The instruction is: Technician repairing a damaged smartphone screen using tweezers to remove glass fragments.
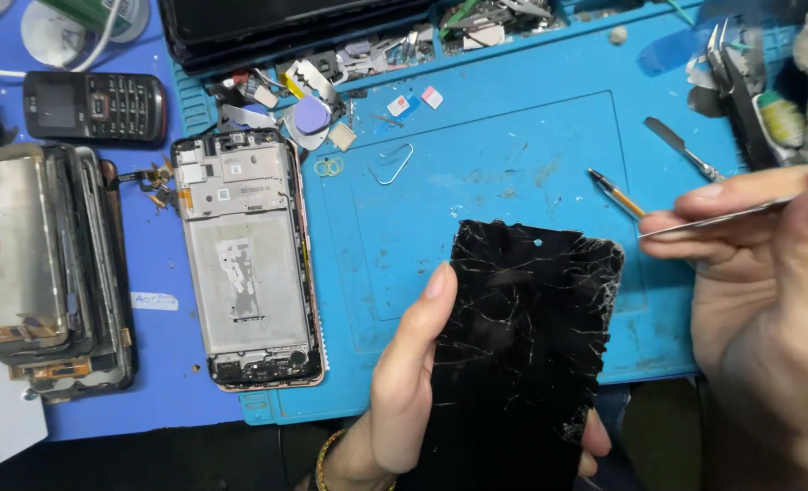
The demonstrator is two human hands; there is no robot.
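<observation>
My left hand (404,382) holds a black, badly cracked phone screen panel (518,336) upright over the near edge of the blue work mat (513,155), thumb along its left edge. My right hand (768,300) is at the right, fingers pinched on thin metal tweezers (713,220) whose tip points left toward the panel's upper right corner, a little apart from it. An opened phone frame (245,259) with a bare metal back plate lies flat on the mat's left side.
A stack of old screen assemblies (45,264) sits far left, a black keypad phone (95,106) behind it. Small parts, a bent clip (393,164), a metal spudger (681,145) and a pen-like tool (615,193) lie on the mat. More tools (736,82) rest back right.
</observation>
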